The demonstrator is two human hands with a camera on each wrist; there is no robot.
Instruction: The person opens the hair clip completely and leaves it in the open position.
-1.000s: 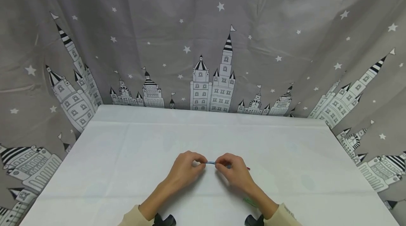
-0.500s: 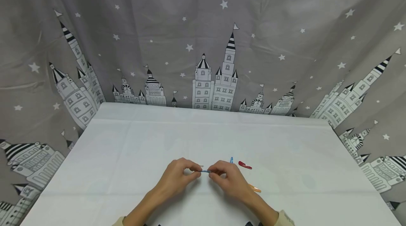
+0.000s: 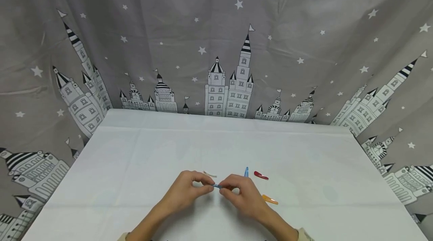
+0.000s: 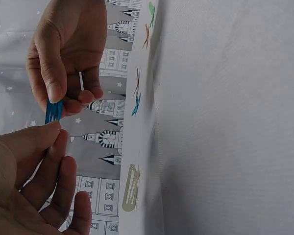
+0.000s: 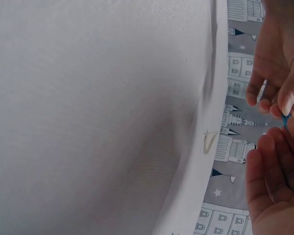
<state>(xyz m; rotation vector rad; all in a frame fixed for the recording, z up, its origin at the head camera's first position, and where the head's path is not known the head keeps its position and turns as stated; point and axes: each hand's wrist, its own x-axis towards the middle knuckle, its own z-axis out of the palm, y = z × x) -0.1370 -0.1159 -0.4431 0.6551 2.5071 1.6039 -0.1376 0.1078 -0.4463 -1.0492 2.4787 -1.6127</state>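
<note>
A small blue snap hair clip (image 4: 54, 111) is stretched between both hands above the white-covered table. My left hand (image 3: 186, 191) pinches one end with thumb and forefinger, its other fingers loosely bent. The opposite end is between the thumb and fingers of my right hand (image 3: 242, 196). Fingertips cover both ends of the clip, leaving only the short middle in sight. Just beyond the hands, a beige snap clip (image 3: 209, 174) lies on the table; in the left wrist view its slotted frame shows.
Right of the hands lie a second blue clip (image 3: 246, 172), a red clip (image 3: 261, 175) and an orange clip (image 3: 270, 199). A green clip (image 4: 152, 12) appears in the left wrist view. Behind the table (image 3: 162, 147) hangs a grey curtain (image 3: 176, 30) printed with castles.
Both hands, still holding the blue clip, have come nearer the body and a little left. The beige, second blue, red and orange clips show more fully; the green one is hidden in the head view.
</note>
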